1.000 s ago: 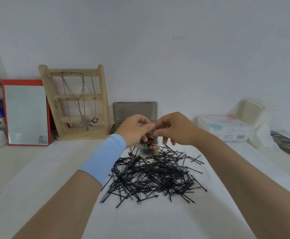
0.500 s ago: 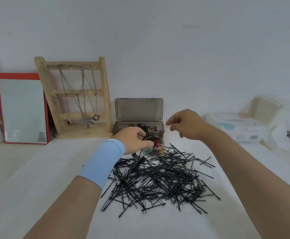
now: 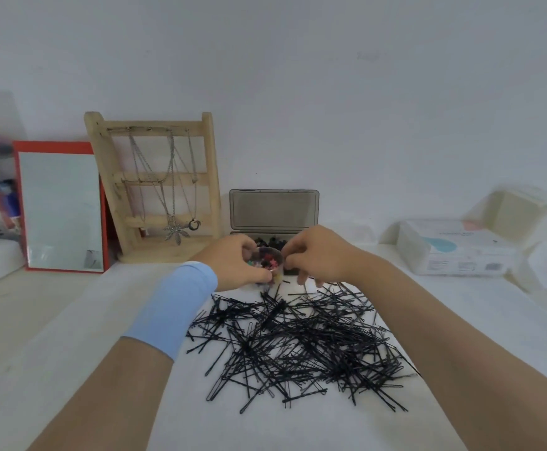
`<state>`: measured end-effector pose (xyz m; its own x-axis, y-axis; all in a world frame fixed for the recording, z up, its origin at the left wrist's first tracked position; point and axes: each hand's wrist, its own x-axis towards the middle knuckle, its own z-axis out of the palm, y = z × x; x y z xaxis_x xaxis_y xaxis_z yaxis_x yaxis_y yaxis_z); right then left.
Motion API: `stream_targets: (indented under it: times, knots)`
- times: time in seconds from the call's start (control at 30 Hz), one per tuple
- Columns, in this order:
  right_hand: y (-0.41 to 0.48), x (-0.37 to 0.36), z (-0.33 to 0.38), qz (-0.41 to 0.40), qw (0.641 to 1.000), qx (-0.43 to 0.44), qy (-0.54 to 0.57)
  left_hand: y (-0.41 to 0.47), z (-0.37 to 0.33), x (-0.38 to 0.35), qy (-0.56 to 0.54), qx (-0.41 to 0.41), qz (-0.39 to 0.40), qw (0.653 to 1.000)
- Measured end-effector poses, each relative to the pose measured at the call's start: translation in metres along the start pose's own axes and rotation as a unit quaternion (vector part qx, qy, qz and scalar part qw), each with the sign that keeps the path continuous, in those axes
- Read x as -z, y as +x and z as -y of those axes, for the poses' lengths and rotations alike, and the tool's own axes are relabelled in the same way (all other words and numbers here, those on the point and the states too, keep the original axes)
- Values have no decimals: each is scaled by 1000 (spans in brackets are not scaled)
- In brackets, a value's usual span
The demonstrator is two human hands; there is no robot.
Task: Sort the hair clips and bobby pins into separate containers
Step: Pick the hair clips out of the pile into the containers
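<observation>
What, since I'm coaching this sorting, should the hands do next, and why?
Probably move the right hand from the cup down to the bobby pins and pick some up: the left hand holds the cup of coloured clips, while the pins lie loose on the table.

Two hands, one cup, one box, one mirror, one jewellery stand, countless bobby pins.

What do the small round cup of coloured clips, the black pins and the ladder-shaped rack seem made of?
Small round cup: probably clear glossy plastic; the coloured clips show through its wall.
Black pins: likely thin metal wire with a dark coating.
Ladder-shaped rack: seemingly bare wood, matte; pale tan, slightly uneven surface.
</observation>
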<state>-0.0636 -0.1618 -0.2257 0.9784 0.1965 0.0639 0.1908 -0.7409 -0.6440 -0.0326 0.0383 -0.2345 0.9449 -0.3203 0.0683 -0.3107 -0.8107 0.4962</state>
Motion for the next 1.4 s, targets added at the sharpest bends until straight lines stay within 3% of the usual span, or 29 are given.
stream_targets:
  times: [0.2,0.47,0.57,0.7,0.8,0.9,1.13,1.27,1.4]
  knots:
    - [25,-39,46,64,996,8,60,-16,48,32,-28,76,-31,996]
    - [56,-93,77,139,989,18,46,-31,103,43,-32,177,-51,982]
    - [53,-88,78,90,995,45,-11,-37,104,39,3,186,-41,982]
    - [30,-57,63,-21,985,52,-160,-50,86,34,77,201,-112,970]
    - [12,-37,45,-32,960,-9,-278,-56,66,28,131,238,-25,962]
    - [-1,-35,30,-2,935,-41,-352,-56,44,11,175,213,69,959]
    - [-9,-52,4,69,925,10,-374,-49,2,-23,169,99,63,979]
    - [-19,-36,-4,78,956,36,-279,-48,-4,-28,38,13,80,996]
    - [-36,-11,-12,82,983,40,-160,-47,-2,-22,-85,-32,94,991]
